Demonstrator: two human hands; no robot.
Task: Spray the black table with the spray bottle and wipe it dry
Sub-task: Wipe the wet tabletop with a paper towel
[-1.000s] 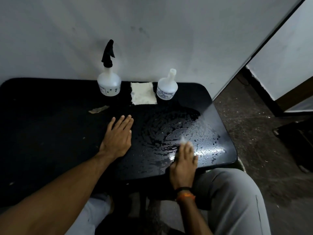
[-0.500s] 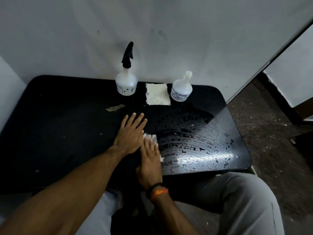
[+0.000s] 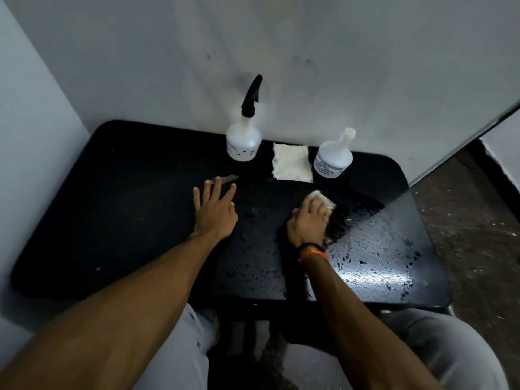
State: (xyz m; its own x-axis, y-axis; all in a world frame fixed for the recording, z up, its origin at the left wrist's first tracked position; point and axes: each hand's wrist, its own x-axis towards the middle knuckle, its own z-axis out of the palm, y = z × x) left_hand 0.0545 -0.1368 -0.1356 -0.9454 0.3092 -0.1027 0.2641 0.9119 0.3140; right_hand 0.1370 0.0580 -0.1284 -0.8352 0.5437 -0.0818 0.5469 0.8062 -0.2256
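Observation:
The black table stands against a white wall, its right half covered in water drops and streaks. My right hand presses a small white tissue flat on the wet surface; only the tissue's far edge shows past my fingers. My left hand rests flat on the table with fingers spread, holding nothing. The spray bottle, white with a black trigger head, stands upright at the back edge, apart from both hands.
A folded white paper towel lies between the spray bottle and a second white bottle with a nozzle cap. A small brownish scrap lies by my left fingertips. Bare dusty floor is to the right; my knees are below the table.
My right hand slid the tissue left across the wet patch to beside my left hand, then away toward the back right. The left hand stayed planted. The camera tilted and shifted.

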